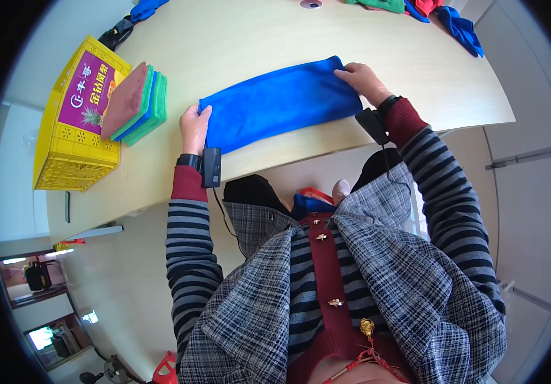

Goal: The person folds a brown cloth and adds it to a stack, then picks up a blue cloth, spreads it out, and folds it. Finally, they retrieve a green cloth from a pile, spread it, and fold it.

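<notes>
Grey-and-black-striped, maroon-cuffed left forearm (192, 246) running nearly straight forward; bare left hand (195, 129) ahead of it, fingers curled, thumb pinched in. Matching-sleeved right forearm (445, 185) slanting inward; bare right hand (363, 82) farther forward, thumb and fingers pinching, pointing forward-left

Hands (194, 130) (365, 83) hold blue cloth (282, 101) by opposite ends.

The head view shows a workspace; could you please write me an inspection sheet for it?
Surface: pale tabletop, smooth-looking.
Job's things: blue cloth, spread as a long strip.
Clutter: yellow crate, folded cloth stack beside it; loose cloths at the far right.
Grips: left hand pinches the cloth's left end; right hand its right end.
Cables: black left-wrist cable and right-wrist cable, both hanging from wrist boxes.
Surroundings: pale cabinets at right.
</notes>
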A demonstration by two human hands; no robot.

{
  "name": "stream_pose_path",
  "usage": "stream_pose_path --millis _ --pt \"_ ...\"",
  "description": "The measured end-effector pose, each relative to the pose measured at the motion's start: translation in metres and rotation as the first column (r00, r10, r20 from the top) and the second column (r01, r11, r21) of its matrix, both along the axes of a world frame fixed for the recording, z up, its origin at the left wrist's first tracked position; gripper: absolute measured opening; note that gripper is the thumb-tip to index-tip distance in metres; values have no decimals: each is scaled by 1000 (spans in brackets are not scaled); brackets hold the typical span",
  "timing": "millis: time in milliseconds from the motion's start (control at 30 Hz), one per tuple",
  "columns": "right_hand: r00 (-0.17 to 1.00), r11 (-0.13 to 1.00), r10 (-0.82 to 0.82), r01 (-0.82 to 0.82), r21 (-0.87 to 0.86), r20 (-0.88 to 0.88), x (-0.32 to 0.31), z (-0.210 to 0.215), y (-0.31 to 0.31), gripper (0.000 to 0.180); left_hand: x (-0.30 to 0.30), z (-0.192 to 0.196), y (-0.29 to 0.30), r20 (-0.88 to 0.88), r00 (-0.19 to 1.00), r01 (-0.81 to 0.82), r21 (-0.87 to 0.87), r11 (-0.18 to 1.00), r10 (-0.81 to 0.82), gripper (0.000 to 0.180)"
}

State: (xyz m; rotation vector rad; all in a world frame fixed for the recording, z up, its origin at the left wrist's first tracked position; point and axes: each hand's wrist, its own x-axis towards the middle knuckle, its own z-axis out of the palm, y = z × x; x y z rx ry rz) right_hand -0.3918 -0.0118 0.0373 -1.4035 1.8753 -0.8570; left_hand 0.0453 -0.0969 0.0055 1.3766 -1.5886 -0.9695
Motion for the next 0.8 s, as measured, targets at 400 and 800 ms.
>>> stream_pose_path --millis 400,800 --pt "848 938 -230 62 -342 -478 60 -6 56 26 -32 14 82 465 800 -246 -324 914 380 27" --pt "723 939 -246 12 -344 -645 57 -15 72 19 -26 17 116 679 614 -222 -341 914 402 25"
